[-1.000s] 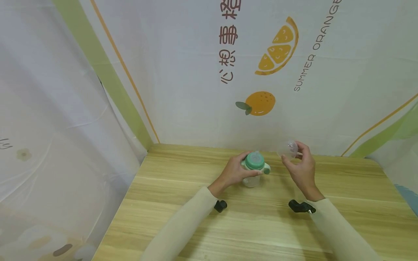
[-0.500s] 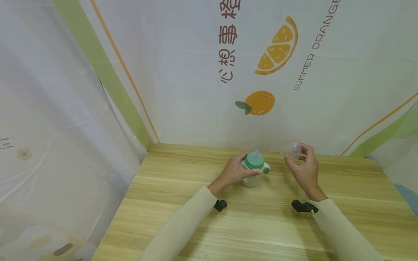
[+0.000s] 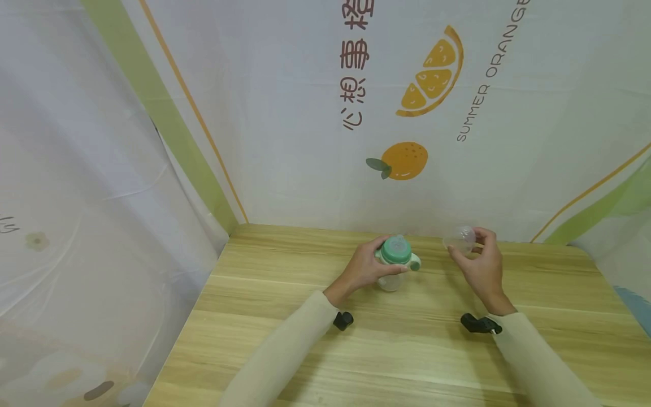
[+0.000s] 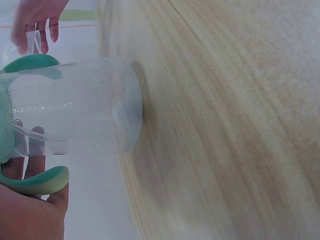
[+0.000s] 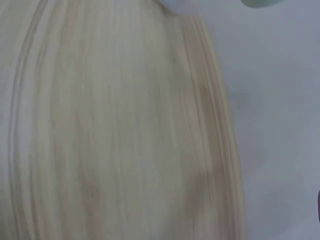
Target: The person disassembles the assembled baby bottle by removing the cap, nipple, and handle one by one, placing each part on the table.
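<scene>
My left hand [image 3: 363, 267] grips a baby bottle [image 3: 396, 250] near the back of the table. It has a green collar, a pale nipple on top and two green side handles. In the left wrist view the clear, marked body of the bottle [image 4: 75, 105] shows, its base right at the tabletop; some fingers [image 4: 35, 167] are behind the handle. To the right, my right hand [image 3: 482, 270] holds a clear domed bottle cap [image 3: 460, 240] between thumb and fingers, above the table's back edge. The right wrist view catches only the bottle's bottom [image 5: 175, 4] and one handle [image 5: 260, 2].
A wood-grain table [image 3: 254, 350] fills the lower part of the head view. Behind it hangs a white printed curtain [image 3: 295, 169], with another white curtain [image 3: 91, 237] on the left. Black wrist mounts [image 3: 343, 321] sit on both forearms.
My right hand has moved to the right and slightly lower with the clear cap, away from the bottle. The left hand and the bottle have stayed in place.
</scene>
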Demonstrator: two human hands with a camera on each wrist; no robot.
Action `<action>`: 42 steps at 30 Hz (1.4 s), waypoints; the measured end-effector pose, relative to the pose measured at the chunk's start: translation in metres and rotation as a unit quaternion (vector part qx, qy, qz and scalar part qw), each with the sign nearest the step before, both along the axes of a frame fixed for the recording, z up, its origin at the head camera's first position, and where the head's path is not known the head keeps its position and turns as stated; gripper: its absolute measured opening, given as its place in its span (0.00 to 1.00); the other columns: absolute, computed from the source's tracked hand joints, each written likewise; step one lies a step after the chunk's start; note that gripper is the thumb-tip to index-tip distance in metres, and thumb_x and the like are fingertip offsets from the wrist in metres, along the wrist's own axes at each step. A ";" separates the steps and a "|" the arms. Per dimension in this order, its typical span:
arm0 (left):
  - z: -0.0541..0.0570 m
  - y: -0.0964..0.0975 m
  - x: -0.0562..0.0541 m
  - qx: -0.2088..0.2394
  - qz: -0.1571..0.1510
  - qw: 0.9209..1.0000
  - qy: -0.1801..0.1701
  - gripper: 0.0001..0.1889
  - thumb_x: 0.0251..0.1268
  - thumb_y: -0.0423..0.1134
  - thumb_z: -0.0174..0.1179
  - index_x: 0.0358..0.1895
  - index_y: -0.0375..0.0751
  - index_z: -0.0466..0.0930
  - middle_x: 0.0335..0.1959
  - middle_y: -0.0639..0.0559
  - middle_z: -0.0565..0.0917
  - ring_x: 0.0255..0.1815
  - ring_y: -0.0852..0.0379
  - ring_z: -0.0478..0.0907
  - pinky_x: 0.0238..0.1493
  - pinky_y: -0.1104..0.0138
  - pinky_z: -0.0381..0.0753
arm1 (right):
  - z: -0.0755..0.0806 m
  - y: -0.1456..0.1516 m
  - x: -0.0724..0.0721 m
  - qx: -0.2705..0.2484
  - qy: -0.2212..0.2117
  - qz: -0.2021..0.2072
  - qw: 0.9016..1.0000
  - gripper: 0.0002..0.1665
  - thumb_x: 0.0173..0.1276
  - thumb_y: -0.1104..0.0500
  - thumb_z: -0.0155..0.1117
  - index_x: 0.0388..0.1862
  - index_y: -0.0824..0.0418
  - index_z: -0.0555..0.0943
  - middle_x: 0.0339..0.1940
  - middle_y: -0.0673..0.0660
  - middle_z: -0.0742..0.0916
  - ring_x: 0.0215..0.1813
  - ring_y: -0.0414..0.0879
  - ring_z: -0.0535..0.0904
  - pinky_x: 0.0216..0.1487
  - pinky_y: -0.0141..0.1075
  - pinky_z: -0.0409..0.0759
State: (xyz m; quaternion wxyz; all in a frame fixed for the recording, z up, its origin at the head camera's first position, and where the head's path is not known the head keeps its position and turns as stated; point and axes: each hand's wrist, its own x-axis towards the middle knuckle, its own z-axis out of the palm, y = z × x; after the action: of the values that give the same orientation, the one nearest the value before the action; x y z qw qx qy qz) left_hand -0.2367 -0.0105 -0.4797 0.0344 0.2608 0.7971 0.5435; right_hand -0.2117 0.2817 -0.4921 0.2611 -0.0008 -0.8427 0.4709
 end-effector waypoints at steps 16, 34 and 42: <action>0.000 -0.001 0.001 -0.001 -0.003 1.000 0.003 0.39 0.65 0.43 0.83 0.78 0.45 0.77 0.65 0.50 0.88 0.61 0.58 0.84 0.64 0.61 0.81 | -0.001 0.016 0.005 0.012 -0.009 0.001 1.000 0.40 0.71 0.61 0.78 0.74 0.73 0.69 0.65 0.68 0.80 0.54 0.50 0.76 0.46 0.17 0.72; 0.002 -0.001 0.001 -0.002 -0.003 1.000 0.006 0.39 0.64 0.43 0.83 0.78 0.45 0.78 0.63 0.50 0.88 0.60 0.58 0.84 0.63 0.61 0.81 | -0.004 0.034 0.011 0.042 0.015 0.006 0.999 0.38 0.70 0.66 0.78 0.75 0.73 0.73 0.63 0.68 0.83 0.53 0.35 0.74 0.50 0.17 0.72; 0.001 -0.002 0.001 0.000 -0.004 1.000 0.005 0.39 0.65 0.42 0.83 0.78 0.44 0.78 0.64 0.49 0.88 0.61 0.57 0.83 0.64 0.60 0.80 | -0.006 0.046 0.018 0.063 -0.010 0.007 0.998 0.39 0.72 0.62 0.77 0.76 0.72 0.72 0.64 0.68 0.82 0.48 0.32 0.74 0.43 0.17 0.72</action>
State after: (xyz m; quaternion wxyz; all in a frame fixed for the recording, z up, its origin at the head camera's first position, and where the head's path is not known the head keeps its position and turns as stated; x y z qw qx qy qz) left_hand -0.2357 -0.0121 -0.4782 0.0321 0.2668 0.7963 0.5419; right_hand -0.1942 0.3272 -0.4982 0.2487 0.0163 -0.8731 0.4190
